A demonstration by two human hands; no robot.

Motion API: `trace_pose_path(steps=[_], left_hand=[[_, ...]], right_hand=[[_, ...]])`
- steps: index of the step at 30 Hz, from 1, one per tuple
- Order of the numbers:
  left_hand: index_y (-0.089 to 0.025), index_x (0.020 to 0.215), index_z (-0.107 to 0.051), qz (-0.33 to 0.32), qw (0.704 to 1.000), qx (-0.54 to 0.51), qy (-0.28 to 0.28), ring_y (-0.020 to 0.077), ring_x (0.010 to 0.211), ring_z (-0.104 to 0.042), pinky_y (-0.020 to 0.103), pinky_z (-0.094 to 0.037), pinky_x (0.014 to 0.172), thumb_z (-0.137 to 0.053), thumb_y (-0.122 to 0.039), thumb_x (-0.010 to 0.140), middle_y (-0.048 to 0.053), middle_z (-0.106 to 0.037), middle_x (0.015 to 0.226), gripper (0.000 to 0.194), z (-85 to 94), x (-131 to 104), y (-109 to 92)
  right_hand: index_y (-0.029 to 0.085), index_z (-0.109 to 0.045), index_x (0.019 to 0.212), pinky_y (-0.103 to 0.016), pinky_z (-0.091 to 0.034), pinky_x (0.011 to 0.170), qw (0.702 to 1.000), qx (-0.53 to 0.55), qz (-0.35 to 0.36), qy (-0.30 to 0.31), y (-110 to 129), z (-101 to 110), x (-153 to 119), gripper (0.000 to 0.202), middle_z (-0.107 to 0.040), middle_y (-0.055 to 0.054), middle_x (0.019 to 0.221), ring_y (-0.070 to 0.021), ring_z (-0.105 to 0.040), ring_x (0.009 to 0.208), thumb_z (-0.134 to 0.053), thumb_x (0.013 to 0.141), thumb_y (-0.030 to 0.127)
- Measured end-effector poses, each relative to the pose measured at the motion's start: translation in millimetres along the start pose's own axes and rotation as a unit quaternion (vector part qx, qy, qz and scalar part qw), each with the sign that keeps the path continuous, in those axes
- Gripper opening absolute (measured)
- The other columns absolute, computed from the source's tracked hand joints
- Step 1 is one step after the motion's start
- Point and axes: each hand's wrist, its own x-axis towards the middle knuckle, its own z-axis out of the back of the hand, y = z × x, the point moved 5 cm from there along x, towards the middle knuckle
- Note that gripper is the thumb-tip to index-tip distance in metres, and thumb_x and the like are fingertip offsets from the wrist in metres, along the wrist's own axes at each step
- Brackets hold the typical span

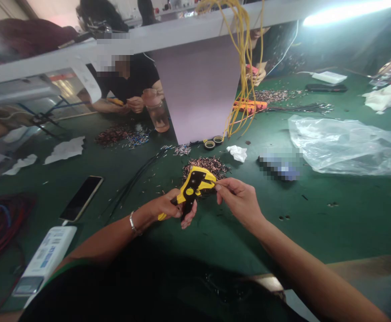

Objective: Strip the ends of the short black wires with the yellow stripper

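In my left hand [175, 206] is a yellow and black wire stripper [190, 191], its handles wrapped by my fingers and its jaws pointing right. My right hand [238, 197] is closed in a pinch right at the tip of those jaws. Between thumb and forefinger is the end of a thin wire [216, 183], mostly hidden by the fingers. Just behind the tool lies a heap of short dark and copper-coloured wire pieces [208, 164]. A bundle of long black wires [135, 179] rests left of it.
Yellow cables [244, 58] hang from the shelf [182, 33] by an upright panel [202, 89]. A phone [82, 198] and power strip [46, 257] lie left; a plastic bag [352, 145] lies right. Across the table, a person's hands [133, 104] work near a jar [157, 114].
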Motion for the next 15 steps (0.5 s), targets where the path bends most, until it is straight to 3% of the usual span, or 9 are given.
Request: trace_pose_path(steps=[15], left_hand=[[-0.009, 0.081, -0.066, 0.009, 1.000, 0.011, -0.027, 0.0172, 0.051, -0.058, 0.031, -0.049, 0.050, -0.068, -0.015, 0.061, 0.006, -0.062, 0.063, 0.021, -2.7, -0.5, -1.8]], right_hand=[[0.021, -0.066, 0.067, -0.025, -0.035, 0.048, 1.000, 0.007, -0.009, -0.003, -1.2, 0.5, 2.1, 0.016, -0.059, 0.003, 0.048, -0.0106, -0.042, 0.045, -0.057, 0.077, 0.030]])
